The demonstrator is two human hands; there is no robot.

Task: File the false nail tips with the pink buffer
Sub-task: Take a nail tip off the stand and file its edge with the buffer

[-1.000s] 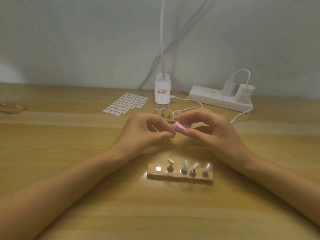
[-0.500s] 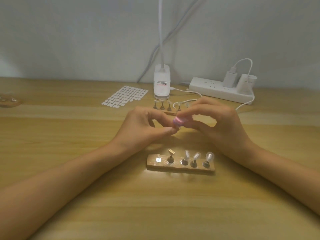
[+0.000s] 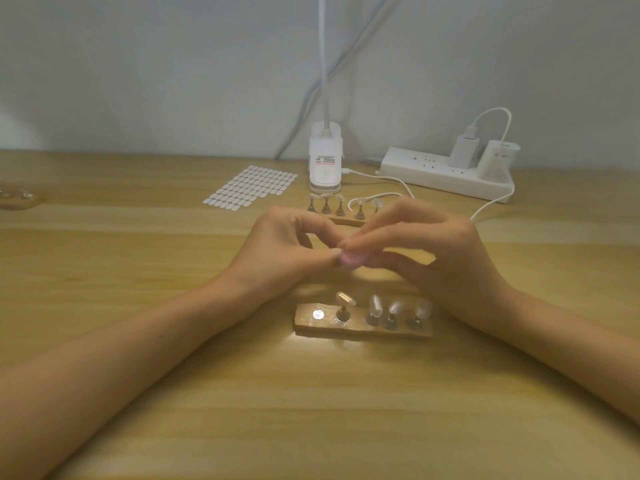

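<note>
My right hand (image 3: pixel 440 258) pinches the small pink buffer (image 3: pixel 351 259) between thumb and fingers above the table; it looks blurred. My left hand (image 3: pixel 280 251) meets it fingertip to fingertip, its thumb and forefinger pinched together at the buffer; what they hold is hidden. Below the hands lies a wooden holder (image 3: pixel 363 329) with several clear false nail tips (image 3: pixel 375 304) on small stands and one bare metal spot at its left end. A second wooden holder (image 3: pixel 346 221) with more tips stands just behind the hands.
At the back stand a white lamp base (image 3: pixel 325 157) with its cable and a white power strip (image 3: pixel 446 174) with two plugs. A sheet of white adhesive tabs (image 3: pixel 252 187) lies back left. A wooden piece (image 3: pixel 17 199) sits at the far left edge.
The buffer has turned and blurred in my right hand's pinch, showing less pink than a second ago. Both hands stay together above the near holder.
</note>
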